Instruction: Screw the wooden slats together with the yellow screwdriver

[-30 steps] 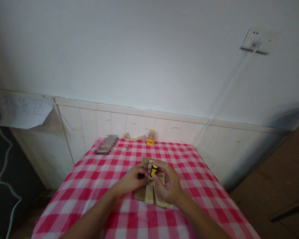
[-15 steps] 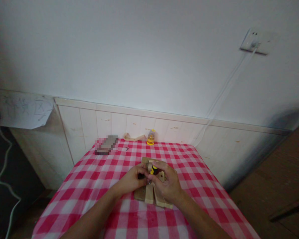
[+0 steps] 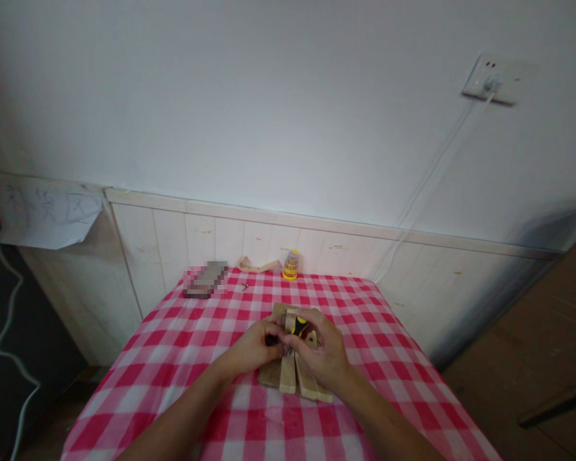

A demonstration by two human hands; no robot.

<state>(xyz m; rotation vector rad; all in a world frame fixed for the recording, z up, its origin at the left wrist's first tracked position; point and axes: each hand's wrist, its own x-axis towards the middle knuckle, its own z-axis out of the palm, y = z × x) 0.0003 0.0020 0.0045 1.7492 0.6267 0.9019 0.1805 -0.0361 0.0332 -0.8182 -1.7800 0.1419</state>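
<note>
My right hand (image 3: 324, 352) is closed around the black-and-yellow handle of a small screwdriver (image 3: 299, 326), which points down and slightly left. Beside it, my left hand (image 3: 256, 346) pinches at the screwdriver's lower end. A small metallic glint shows at those fingertips, too small to name. Both hands are over several pale wooden strips (image 3: 288, 376) lying on a darker wooden board (image 3: 269, 376). One strip has a hole near its far end. The fingers hide the middle of the strips.
A red-and-white checked cloth (image 3: 230, 410) covers the table. Towards the wall stand a clear container with yellow ends (image 3: 290, 266), a pale curved strip (image 3: 259, 265), a small metal piece (image 3: 244, 287) and a blurred-out flat object (image 3: 206, 280).
The screwdriver handle has turned and tilted a little to the right in my right hand's fingers. My left hand and the wooden pieces stay in place.
</note>
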